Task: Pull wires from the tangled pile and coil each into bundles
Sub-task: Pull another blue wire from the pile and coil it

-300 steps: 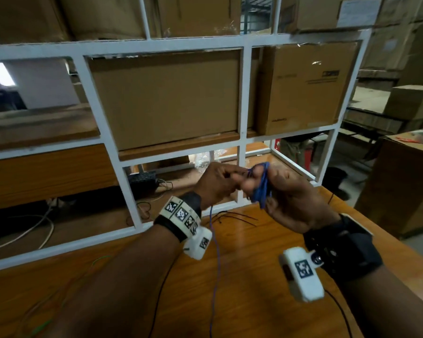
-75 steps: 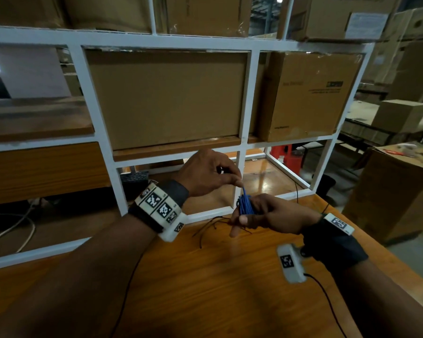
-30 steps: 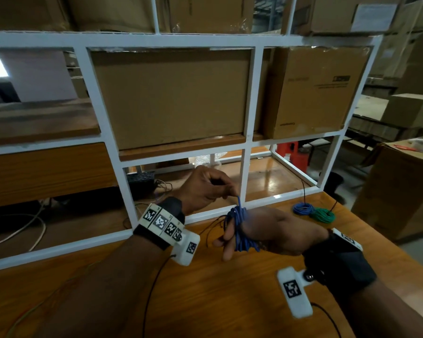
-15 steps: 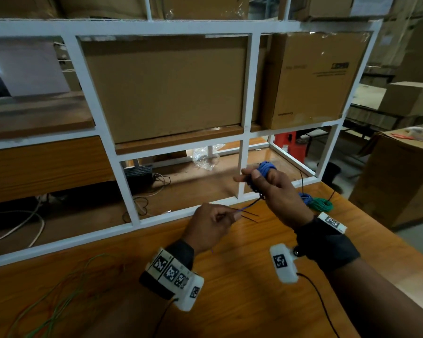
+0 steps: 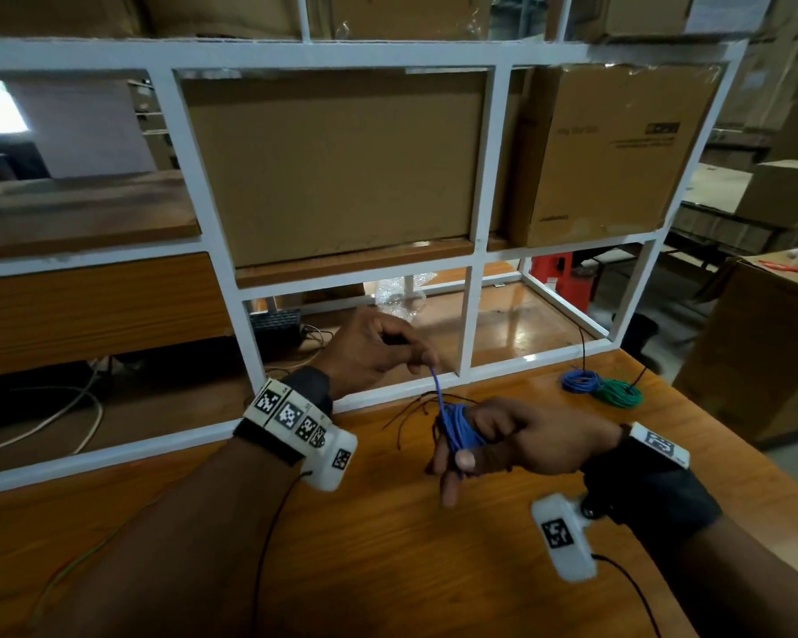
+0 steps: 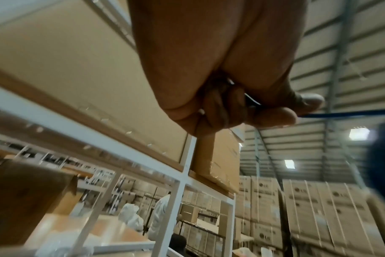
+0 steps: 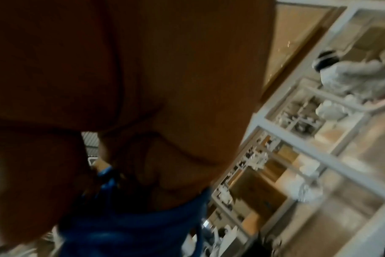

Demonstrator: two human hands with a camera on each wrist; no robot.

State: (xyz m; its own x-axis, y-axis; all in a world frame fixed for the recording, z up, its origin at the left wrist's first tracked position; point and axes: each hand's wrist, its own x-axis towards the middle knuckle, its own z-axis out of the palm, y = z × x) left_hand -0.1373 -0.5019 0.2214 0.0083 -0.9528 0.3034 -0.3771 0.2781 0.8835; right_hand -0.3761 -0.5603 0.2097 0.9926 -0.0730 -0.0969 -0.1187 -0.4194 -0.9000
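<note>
A blue wire is wound into a coil (image 5: 458, 425) around the fingers of my right hand (image 5: 489, 442), which grips it above the wooden table (image 5: 388, 559). In the right wrist view the blue coil (image 7: 130, 231) shows blurred under the palm. My left hand (image 5: 401, 352), raised just left of and above the coil, pinches the wire's free end (image 5: 435, 382) between thumb and forefinger. The left wrist view shows the pinched blue wire (image 6: 341, 113) running off to the right. Thin dark wires (image 5: 415, 407) lie on the table behind the coil.
A coiled blue bundle (image 5: 580, 381) and a green bundle (image 5: 618, 393) lie at the table's far right. A white shelf frame (image 5: 466, 356) with cardboard boxes (image 5: 337, 163) stands right behind the table. A thin greenish wire (image 5: 79, 564) lies at the near left.
My right hand came down from in front of the frame to just above the table with the coil. My left hand rose from the table, still pinching the wire's end.
</note>
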